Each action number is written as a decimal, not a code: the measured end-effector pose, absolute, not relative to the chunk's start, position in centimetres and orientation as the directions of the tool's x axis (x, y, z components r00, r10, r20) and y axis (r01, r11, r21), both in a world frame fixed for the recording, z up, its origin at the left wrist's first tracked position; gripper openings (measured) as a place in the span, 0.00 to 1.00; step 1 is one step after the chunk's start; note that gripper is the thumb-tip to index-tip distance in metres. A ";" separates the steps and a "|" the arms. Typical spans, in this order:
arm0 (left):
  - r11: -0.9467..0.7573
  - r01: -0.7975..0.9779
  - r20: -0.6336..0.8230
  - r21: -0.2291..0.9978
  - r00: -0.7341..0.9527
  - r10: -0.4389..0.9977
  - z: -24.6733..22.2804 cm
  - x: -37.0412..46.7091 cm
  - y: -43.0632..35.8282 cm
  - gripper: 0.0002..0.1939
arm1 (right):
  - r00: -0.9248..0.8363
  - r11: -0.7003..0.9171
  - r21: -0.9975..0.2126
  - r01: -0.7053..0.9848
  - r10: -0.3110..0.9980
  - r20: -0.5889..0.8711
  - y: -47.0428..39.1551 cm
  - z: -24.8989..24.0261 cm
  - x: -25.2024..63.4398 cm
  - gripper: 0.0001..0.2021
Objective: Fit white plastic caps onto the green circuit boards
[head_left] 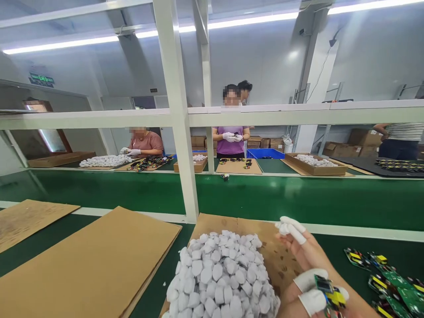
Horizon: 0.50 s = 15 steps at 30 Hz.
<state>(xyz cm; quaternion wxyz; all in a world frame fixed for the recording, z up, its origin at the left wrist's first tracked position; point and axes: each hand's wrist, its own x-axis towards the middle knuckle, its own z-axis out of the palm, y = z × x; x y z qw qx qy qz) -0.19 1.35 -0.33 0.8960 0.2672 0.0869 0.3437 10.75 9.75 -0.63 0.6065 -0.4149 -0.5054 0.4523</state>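
My left hand (306, 295), at the bottom right, has white finger covers and grips a small circuit board (331, 292) with black and yellow parts. Just above and behind it, my right hand (300, 240) reaches up and to the left. Its covered fingertips pinch a small crumpled white piece (283, 228). To the left of both hands lies a large heap of white pieces (221, 278) on a cardboard sheet (215, 222). More circuit boards (394, 282) rest on the green surface at the far right.
Flat cardboard sheets (89, 260) lie at the left. A white frame post (182, 132) rises behind the heap. Across the green belt (265, 194), people in pink (149, 142) and purple (220, 143) tops handle parts; trays and a blue bin (265, 153) are there.
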 end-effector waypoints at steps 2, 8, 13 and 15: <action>0.590 -0.650 0.086 0.479 0.703 0.706 -0.5 0.1 1.4 0.26 | 0.093 0.099 -0.928 -0.359 0.993 0.070 8.2 0.3 11.9 0.22; 0.515 -0.762 0.090 0.393 0.589 0.803 0.8 -0.3 1.4 0.17 | -0.056 -0.187 -0.740 -0.646 0.979 -0.198 3.7 0.5 13.0 0.15; 0.523 -0.765 -0.033 0.376 0.553 0.832 1.7 -1.0 1.5 0.14 | 0.047 -0.083 -0.727 -0.681 0.986 -0.157 3.2 -0.5 14.1 0.20; 0.515 -0.768 -0.086 0.380 0.525 0.847 1.6 -1.2 1.6 0.14 | 0.044 -0.072 -0.745 -0.663 0.990 -0.135 3.2 -0.7 14.4 0.18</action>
